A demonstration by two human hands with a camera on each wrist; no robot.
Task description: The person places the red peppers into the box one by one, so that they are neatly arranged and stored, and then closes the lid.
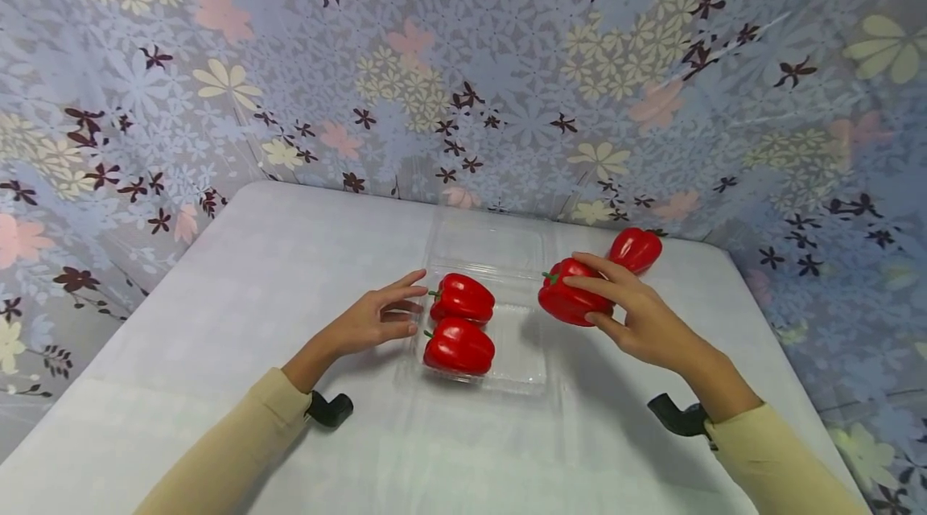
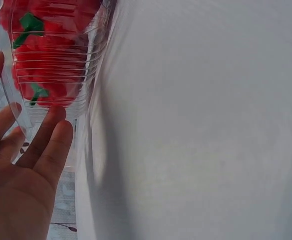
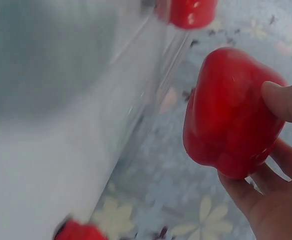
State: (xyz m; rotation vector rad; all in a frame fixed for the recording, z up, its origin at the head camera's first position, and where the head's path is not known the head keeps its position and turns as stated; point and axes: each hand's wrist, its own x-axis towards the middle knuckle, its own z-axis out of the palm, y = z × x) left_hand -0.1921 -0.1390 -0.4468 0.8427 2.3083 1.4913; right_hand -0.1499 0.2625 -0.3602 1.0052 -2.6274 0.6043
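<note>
Right hand [image 1: 640,314] grips 1 red pepper [image 1: 570,299] just off the clear tray's [image 1: 521,370] right edge. Left hand [image 1: 376,318], fingers relaxed, touches the tray's left edge beside 2 peppers [image 1: 460,322] inside.

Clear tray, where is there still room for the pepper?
The clear tray is bare on its right half, beside the two peppers crowding its left. The right hand holds another pepper there.
</note>
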